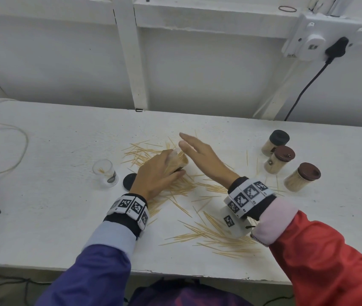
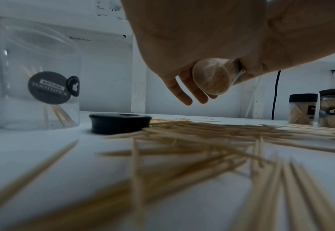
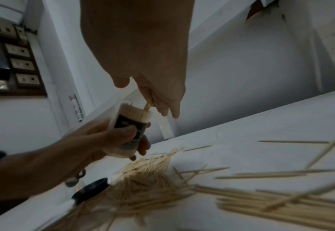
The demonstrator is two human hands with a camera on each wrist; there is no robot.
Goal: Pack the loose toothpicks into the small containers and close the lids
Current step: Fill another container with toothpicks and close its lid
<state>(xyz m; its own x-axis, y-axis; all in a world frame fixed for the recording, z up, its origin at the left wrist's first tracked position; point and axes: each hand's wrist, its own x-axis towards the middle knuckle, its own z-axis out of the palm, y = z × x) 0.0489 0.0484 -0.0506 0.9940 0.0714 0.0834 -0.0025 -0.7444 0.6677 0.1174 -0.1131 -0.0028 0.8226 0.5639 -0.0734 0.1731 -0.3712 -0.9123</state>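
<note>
The left hand [image 1: 158, 171] reaches in over the white table [image 1: 54, 140], palm down and wrist low, its fingers and thumb curled round a small clear container [image 3: 130, 132] that is lidless and packed nearly full of toothpicks. It holds the container tilted, mouth up and away from the person, lifted clear of the scattered loose toothpicks [image 1: 215, 237] that lie across the middle and near edge of the table. The right hand [image 1: 197, 151] comes in from the right with the forearm raised, hand angled down toward the container's mouth; its outer fingers stretch out straight, while in the right wrist view the thumb and forefinger seem to pinch a few toothpicks just at the mouth, though blur makes this uncertain. A black lid [image 1: 129, 180] lies flat on the table just beside the left wrist, and left of it stands an open, nearly empty container [image 1: 105, 172] with a few toothpicks inside. At the right, well apart from the hands, three filled, lidded containers [image 1: 279, 159] stand close together. A black cable [image 1: 303, 89] hangs from a wall socket behind them.
</note>
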